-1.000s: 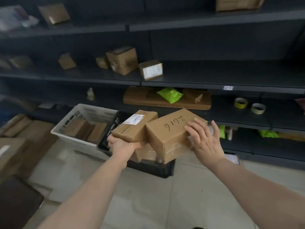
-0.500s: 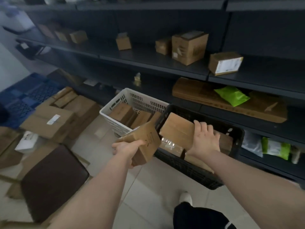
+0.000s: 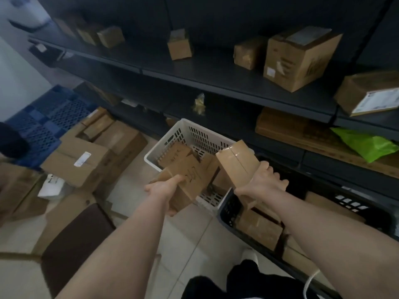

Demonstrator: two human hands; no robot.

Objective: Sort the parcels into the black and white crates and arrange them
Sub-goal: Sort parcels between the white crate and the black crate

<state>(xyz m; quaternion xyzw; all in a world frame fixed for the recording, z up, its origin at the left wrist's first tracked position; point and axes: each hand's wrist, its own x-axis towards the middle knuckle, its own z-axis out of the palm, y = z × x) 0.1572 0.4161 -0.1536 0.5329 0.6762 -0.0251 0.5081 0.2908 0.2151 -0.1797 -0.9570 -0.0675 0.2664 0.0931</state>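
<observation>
My left hand (image 3: 164, 188) grips a small brown parcel (image 3: 190, 186) over the near corner of the white crate (image 3: 194, 130). Several cardboard parcels lie inside that crate. My right hand (image 3: 262, 182) holds a second, taped brown parcel (image 3: 237, 162), tilted upward, above the gap between the white crate and the black crate (image 3: 228, 212). The black crate sits on the floor to the right and holds more brown parcels (image 3: 259, 229).
Dark shelving (image 3: 216, 76) runs along the back with boxes (image 3: 300, 59) and a green bag (image 3: 364, 143). A heap of cardboard boxes (image 3: 86, 160) and a blue pallet (image 3: 47, 119) lie at the left. A dark brown stool (image 3: 71, 244) stands near my left arm.
The view has swung left and down. Both hands moved left, each with its parcel; the right parcel has risen out of the black crate and now tilts up beside the white crate.
</observation>
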